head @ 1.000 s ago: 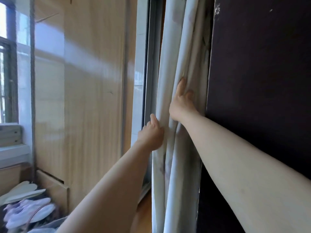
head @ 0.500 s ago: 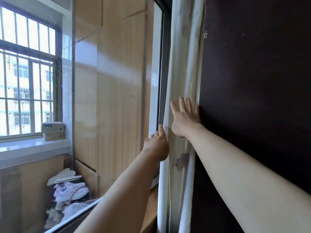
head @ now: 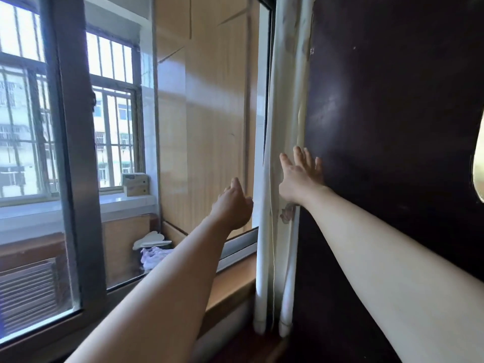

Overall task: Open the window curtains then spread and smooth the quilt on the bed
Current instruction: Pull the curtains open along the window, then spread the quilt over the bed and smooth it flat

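One right hand (head: 298, 180), fingers (head: 298, 156) spread, seemingly presses the curtain (head: 284, 100).

two small boxes (head: 135, 184), stacked one on the other, are being carried by the pale ledge (head: 78, 205) under the barred window. the foot of the gathered curtain (head: 272, 258) is being borne by the wooden sill (head: 230, 281). beyond the glass, low down, a heap (head: 154, 254) of what may be pale cloth is being left lying.

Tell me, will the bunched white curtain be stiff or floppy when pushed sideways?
Probably floppy: the curtain hangs in soft vertical folds. It likely feels light, since the flat right hand presses it toward the dark panel. It may slump back once released.
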{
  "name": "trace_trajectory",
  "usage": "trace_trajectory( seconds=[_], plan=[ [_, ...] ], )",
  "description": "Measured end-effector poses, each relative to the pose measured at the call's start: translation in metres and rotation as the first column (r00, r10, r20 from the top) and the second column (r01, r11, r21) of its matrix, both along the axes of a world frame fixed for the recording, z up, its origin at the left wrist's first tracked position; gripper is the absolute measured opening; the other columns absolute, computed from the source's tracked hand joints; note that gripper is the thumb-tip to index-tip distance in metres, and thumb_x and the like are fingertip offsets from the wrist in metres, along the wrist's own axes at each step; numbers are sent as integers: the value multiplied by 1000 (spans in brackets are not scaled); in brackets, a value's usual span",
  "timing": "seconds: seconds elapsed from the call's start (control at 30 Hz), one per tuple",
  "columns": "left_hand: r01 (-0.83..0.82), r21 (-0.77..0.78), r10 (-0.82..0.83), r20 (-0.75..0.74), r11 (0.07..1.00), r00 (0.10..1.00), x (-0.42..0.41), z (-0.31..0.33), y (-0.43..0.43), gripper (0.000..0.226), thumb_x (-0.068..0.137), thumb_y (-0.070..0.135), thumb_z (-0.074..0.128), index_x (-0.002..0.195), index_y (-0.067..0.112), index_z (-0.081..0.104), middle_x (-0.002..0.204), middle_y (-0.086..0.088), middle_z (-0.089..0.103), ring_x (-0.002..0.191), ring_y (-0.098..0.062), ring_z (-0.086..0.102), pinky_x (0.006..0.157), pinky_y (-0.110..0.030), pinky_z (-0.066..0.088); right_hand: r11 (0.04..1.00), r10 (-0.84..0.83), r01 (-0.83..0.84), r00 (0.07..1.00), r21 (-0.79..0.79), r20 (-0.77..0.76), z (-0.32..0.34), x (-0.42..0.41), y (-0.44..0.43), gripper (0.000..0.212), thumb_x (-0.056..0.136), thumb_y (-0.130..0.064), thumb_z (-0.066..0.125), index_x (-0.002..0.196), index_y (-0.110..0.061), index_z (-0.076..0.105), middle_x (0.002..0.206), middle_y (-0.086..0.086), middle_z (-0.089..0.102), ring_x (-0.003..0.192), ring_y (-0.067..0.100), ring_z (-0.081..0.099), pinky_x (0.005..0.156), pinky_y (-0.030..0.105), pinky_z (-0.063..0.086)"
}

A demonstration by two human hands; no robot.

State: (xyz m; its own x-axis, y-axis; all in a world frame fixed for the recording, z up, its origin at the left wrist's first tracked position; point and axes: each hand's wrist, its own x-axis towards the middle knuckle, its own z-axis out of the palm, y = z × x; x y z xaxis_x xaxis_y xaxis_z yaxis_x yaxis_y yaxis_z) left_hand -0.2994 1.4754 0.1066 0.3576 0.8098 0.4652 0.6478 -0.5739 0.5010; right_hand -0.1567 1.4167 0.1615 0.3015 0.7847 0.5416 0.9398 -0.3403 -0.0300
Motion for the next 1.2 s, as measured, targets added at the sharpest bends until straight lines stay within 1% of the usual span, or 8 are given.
trace_trajectory(
  seconds=[0.23,0.43,0.57,0.73,0.8,0.87,1.03,1.2],
  plan=[
    [-11,12,11,30,1000,999,-34,-11,-51,62,97,26,46,148,6,17,141,-20,45,128,-36,44,104,-47,39,999,41,-41,998,-6,-49,-21,-15,-49,74,86,-15,41,152,-23,7,159,9,-14,146,29,-14,119,49,-5],
    [45,-11,-42,182,999,982,-44,-4,-83,61,98,23,45,150,6,18,141,-16,47,130,-30,44,104,-36,35,998,55,-53,997,34,-58,-24,-22,-91,73,87,-17,40,152,-23,8,159,8,-14,146,27,-16,119,48,-6],
    [125,-33,-110,290,992,951,-43,1,-104,58,97,22,47,149,11,24,138,-13,51,124,-28,51,104,-39,40,998,47,-43,996,54,-78,-30,-25,-122,72,88,-18,42,152,-22,9,159,9,-13,147,27,-15,119,47,-5],
    [264,-50,-231,349,963,908,-48,-6,-142,54,96,24,48,147,17,31,132,-3,56,98,-21,62,78,-29,50,997,-14,23,993,75,-121,-41,-32,-169,70,88,-23,45,151,-21,12,160,9,-10,147,27,-13,119,48,-3],
    [309,-65,-266,359,949,894,-50,-11,-160,51,96,26,48,145,18,34,129,-2,59,107,-23,61,89,-35,50,995,-44,56,988,81,-145,-46,-37,-190,70,88,-21,45,151,-21,13,160,10,-8,147,28,-12,119,48,-2],
    [367,-83,-315,362,927,878,-53,-19,-179,48,96,27,47,142,18,39,126,0,61,108,-22,60,92,-34,48,991,-83,100,981,88,-177,-54,-45,-215,69,89,-21,46,151,-21,15,160,9,-6,147,28,-10,119,48,0],
    [503,-125,-426,384,855,819,-54,-50,-229,37,95,25,50,132,21,51,106,9,64,78,-3,61,62,-13,43,967,-198,229,952,113,-232,-81,-66,-287,66,90,-24,48,150,-22,20,160,7,1,147,27,-3,119,46,5],
    [674,-171,-545,463,719,699,-43,-80,-291,25,91,22,53,114,21,61,92,7,70,84,-13,67,68,-25,47,929,-303,351,905,120,-300,-108,-83,-369,60,91,-23,48,148,-21,29,159,6,15,147,25,6,119,44,11]
  ],
)
